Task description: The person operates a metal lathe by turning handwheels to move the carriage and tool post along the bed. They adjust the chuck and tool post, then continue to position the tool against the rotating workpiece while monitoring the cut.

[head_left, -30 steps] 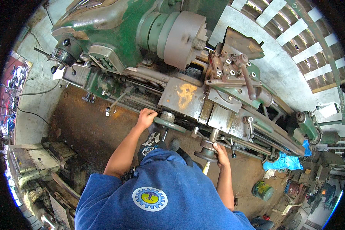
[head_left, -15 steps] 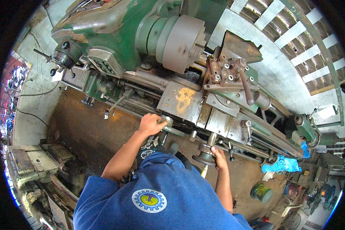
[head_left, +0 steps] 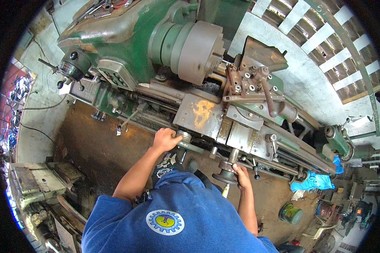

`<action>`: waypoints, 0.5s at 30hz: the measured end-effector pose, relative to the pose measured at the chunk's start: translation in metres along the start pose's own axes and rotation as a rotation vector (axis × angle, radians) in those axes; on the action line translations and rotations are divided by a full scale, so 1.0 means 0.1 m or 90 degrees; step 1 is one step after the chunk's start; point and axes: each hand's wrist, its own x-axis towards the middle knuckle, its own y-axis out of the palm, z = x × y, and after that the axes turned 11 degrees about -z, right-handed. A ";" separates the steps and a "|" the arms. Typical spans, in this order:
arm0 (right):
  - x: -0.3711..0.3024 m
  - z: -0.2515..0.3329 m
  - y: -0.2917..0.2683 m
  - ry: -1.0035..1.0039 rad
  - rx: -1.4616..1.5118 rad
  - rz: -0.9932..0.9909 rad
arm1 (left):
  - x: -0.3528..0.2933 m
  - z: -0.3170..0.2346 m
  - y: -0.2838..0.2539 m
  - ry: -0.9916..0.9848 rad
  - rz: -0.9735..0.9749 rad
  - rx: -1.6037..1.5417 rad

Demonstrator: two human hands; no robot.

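Observation:
My left hand (head_left: 166, 139) is closed on the rim of the carriage handwheel (head_left: 191, 146), at the front of a green metal lathe (head_left: 128, 46). Its thumb lies along the wheel's top. Further right, my right hand (head_left: 242, 175) holds the edge of the cross-slide handwheel (head_left: 225, 173), fingers partly hidden behind it. A pale handle (head_left: 226, 190) sticks out below that wheel. Beyond my hands are the grey chuck (head_left: 199, 52), the tool post (head_left: 251, 81) with its long lever (head_left: 269, 95), and the flat carriage top (head_left: 200, 114), stained orange.
Spanners (head_left: 99, 10) lie on the headstock. The tailstock (head_left: 337, 139) stands at the bed's right end, near a blue bag (head_left: 312, 181). A green bucket (head_left: 290, 213) is on the floor at right. Another worn machine (head_left: 33, 181) stands at left.
The view has shifted slightly. Both hands keep their holds on the two handwheels, with no clear turning of either wheel.

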 end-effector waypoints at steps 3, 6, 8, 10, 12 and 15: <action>-0.02 0.05 0.01 0.018 0.045 -0.008 | 0.00 0.02 0.01 -0.010 -0.001 -0.015; -0.01 0.05 0.01 0.015 0.056 -0.005 | 0.00 0.04 0.02 -0.013 -0.003 -0.022; 0.01 0.02 0.01 0.005 0.052 -0.002 | 0.00 0.06 0.02 -0.010 -0.013 -0.026; 0.03 -0.02 0.00 0.000 0.049 0.002 | -0.01 0.07 0.03 -0.017 -0.019 -0.027; 0.07 -0.05 -0.01 0.005 0.044 -0.006 | -0.01 0.08 0.04 -0.020 -0.021 -0.041; 0.09 -0.07 -0.02 -0.001 0.050 0.014 | -0.01 0.11 0.05 -0.019 -0.031 -0.047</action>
